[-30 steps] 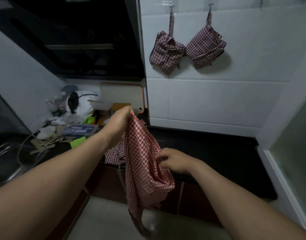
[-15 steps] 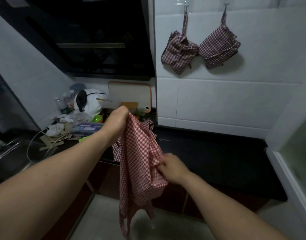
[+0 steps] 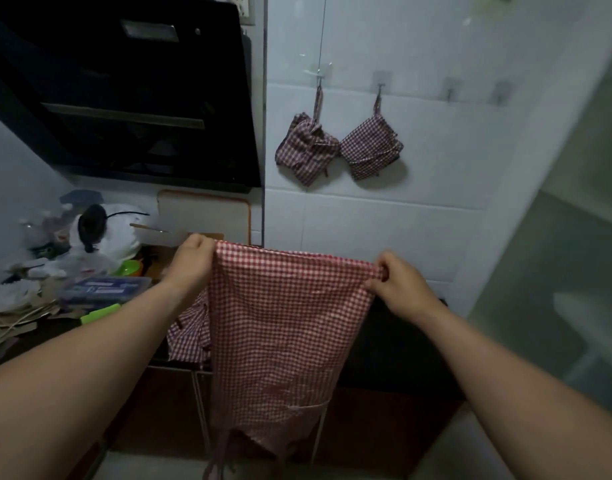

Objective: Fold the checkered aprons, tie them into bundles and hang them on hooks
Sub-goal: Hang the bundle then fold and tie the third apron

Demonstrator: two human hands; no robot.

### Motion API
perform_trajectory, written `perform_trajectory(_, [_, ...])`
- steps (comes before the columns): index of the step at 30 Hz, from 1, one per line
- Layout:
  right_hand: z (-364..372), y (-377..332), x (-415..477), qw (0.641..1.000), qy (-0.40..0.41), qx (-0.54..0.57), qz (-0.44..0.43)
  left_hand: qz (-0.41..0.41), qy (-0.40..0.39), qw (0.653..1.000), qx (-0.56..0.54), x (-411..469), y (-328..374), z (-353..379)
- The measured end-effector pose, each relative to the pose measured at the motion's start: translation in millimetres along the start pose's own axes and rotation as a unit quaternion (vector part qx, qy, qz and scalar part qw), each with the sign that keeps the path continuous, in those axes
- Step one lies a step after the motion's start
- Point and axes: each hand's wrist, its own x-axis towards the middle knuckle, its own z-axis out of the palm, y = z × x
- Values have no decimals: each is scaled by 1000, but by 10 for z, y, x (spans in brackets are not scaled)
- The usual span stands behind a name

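- Two hands, left (image 3: 193, 261) and right (image 3: 397, 284), pinch apron (image 3: 280, 327) top corners; fingers closed on cloth.
- Two bundles (image 3: 306, 148) hang on hooks (image 3: 380, 85).

We see a dim kitchen. Above the left hand (image 3: 193, 261) hangs a black range hood (image 3: 131, 98), and a white cutting board (image 3: 204, 216) stands just behind that hand. White wall tiles (image 3: 419, 230) rise beyond the right hand (image 3: 398, 285). A dark countertop (image 3: 394, 344) lies below it, with frosted glass (image 3: 574, 289) further right.
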Motion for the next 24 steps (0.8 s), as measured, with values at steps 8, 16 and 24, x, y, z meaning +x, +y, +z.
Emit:
perform_trajectory(8, [-688, 40, 16, 989, 58, 131, 48, 52, -68, 996, -22, -45, 218, 156])
perform_trajectory(16, [-836, 176, -57, 979, 82, 172, 73, 56, -99, 993, -41, 98, 179, 399])
perform_trajectory(24, [-883, 201, -33, 956, 115, 248, 106, 33, -95, 993, -68, 85, 489, 598])
